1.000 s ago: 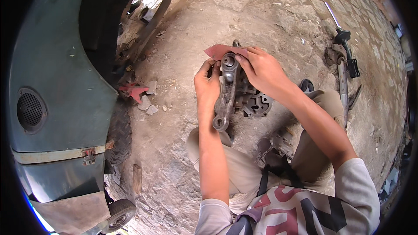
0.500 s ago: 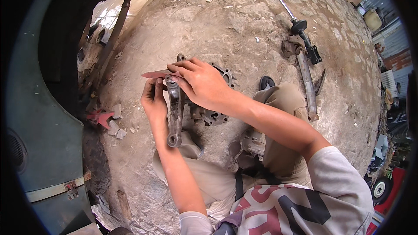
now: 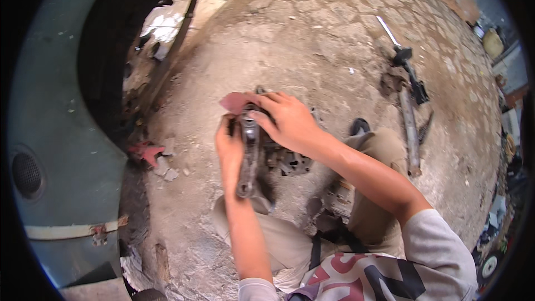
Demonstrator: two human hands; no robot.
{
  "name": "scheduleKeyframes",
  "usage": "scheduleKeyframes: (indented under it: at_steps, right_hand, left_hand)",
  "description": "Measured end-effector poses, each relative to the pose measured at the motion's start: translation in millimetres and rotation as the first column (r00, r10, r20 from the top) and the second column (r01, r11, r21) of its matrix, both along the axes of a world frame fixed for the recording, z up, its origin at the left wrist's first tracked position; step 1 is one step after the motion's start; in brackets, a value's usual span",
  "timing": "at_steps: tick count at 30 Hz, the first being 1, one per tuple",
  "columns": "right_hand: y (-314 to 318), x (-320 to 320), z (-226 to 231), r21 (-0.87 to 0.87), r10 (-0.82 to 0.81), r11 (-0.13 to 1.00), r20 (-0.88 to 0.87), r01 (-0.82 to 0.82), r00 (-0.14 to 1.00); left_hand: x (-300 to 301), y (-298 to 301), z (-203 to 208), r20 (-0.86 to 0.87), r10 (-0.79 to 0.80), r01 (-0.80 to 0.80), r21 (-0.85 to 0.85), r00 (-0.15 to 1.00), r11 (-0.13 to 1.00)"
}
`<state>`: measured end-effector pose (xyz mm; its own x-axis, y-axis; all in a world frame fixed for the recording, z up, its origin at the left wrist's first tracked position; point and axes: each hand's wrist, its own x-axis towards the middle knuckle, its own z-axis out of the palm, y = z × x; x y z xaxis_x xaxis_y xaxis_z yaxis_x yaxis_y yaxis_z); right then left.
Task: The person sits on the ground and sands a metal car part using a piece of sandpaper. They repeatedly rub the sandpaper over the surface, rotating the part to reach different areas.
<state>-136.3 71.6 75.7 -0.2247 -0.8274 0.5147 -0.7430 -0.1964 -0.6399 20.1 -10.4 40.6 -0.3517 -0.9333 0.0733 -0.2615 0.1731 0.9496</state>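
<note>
Before me is a dark metal arm (image 3: pixel 249 159) with a round eye at each visible end, its length running toward me over my left wrist. My left hand (image 3: pixel 227 144) grips it from the left near its far end. Reddish sandpaper (image 3: pixel 234 102) lies against that far end, pinched under the fingers of my right hand (image 3: pixel 291 118). Part of the sheet sticks out to the left. The fingertips of both hands are partly hidden behind the metal. Below my right hand, a grey cast-metal engine part (image 3: pixel 294 164) lies on the ground, partly covered.
Torn red sandpaper (image 3: pixel 146 153) and grey scraps lie at left, beside a green vehicle body (image 3: pixel 67 139). A black shock absorber (image 3: pixel 411 72) and a rusty metal tube (image 3: pixel 410 136) rest at right on the stone ground. My bent knee (image 3: pixel 384 150) stands near my right forearm.
The whole view has shifted, so the scene sits further right and lower. The sandpaper's free end looks shorter and more bunched; both hands keep their grips.
</note>
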Motion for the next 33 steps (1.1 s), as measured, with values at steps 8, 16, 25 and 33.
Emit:
scheduleKeyframes:
  at_steps: [8,16,25,33]
  right_hand:
    - [-1.6,-6.0,2.7,0.004,-0.028,1.000,-0.068,0.028,0.997]
    - [2.5,-9.0,8.0,0.034,-0.050,0.998,-0.112,0.054,0.992]
    - [0.1,-10.7,4.3,0.013,-0.024,1.000,-0.102,0.026,0.994]
    - [-0.3,-10.6,0.7,-0.028,-0.018,0.999,-0.106,0.015,0.994]
  left_hand:
    - [-8.9,3.3,-0.4,-0.145,-0.013,0.020,0.048,0.989,0.999]
    - [-6.9,1.3,-1.1,-0.078,-0.027,0.028,0.012,0.997,1.000]
    - [-7.5,-0.9,0.9,-0.003,0.010,-0.010,-0.060,1.000,0.998]
    - [-5.3,0.5,-0.3,0.019,0.013,-0.011,-0.145,1.000,0.989]
